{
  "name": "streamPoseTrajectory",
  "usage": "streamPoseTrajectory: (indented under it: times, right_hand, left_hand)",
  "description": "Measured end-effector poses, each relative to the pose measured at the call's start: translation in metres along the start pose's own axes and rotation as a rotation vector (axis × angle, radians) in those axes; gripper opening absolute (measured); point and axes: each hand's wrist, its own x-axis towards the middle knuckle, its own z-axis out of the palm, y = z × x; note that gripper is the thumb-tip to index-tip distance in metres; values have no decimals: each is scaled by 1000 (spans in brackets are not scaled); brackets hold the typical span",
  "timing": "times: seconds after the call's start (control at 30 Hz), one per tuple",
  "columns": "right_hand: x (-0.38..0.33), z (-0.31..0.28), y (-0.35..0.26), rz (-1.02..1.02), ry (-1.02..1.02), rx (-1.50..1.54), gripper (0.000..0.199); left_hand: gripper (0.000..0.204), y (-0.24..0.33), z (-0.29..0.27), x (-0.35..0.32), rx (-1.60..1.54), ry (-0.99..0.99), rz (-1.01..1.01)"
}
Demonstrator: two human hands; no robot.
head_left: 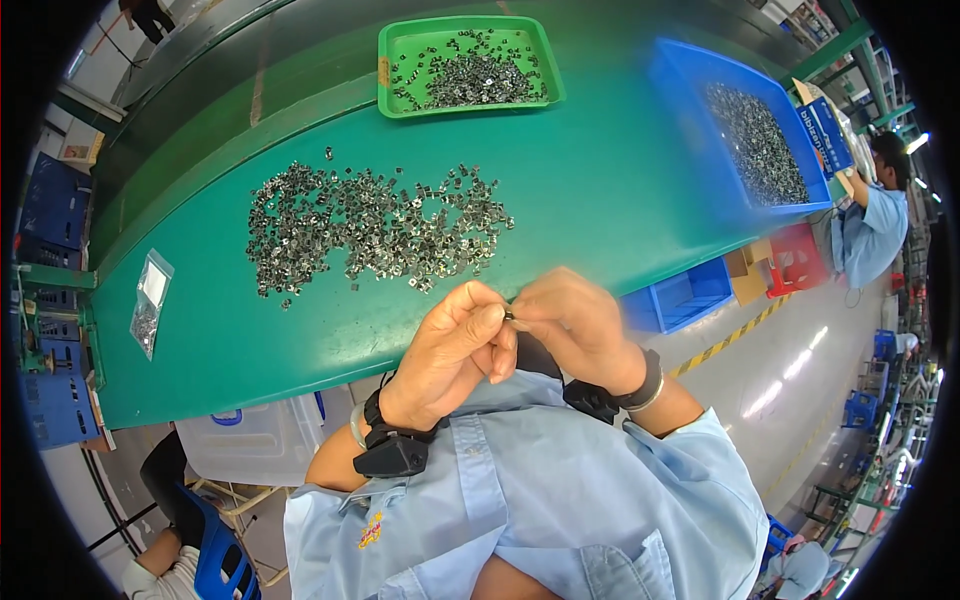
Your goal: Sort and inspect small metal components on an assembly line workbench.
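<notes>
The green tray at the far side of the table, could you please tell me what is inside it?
The green tray holds a heap of small metal parts, densest at its middle and right. Its left part shows bare green floor. Whatever lies beneath the heap is covered.

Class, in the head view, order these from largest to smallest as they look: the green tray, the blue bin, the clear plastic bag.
1. blue bin
2. green tray, though nearness may skew this
3. clear plastic bag

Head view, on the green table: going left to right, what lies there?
Clear plastic bag of small parts → loose spread of small metal parts → green tray of parts → blue bin of parts.
</notes>
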Motion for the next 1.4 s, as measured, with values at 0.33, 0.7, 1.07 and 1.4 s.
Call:
streamPoseTrajectory:
  times: [0.33,0.7,1.07,1.4]
  right_hand:
    - [-2,0,5,-9,-33,45,16]
    - [-4,5,15,130,9,208,12]
    - [10,8,19,123,-41,159,13]
    - [70,-22,33,263,-105,23,3]
  left_hand:
    - [16,4,-1,2,107,-11,-7]
    - [19,8,5,4,143,61,6]
    - [17,21,-2,7,160,63,10]
    - [18,24,-5,12,133,73,98]
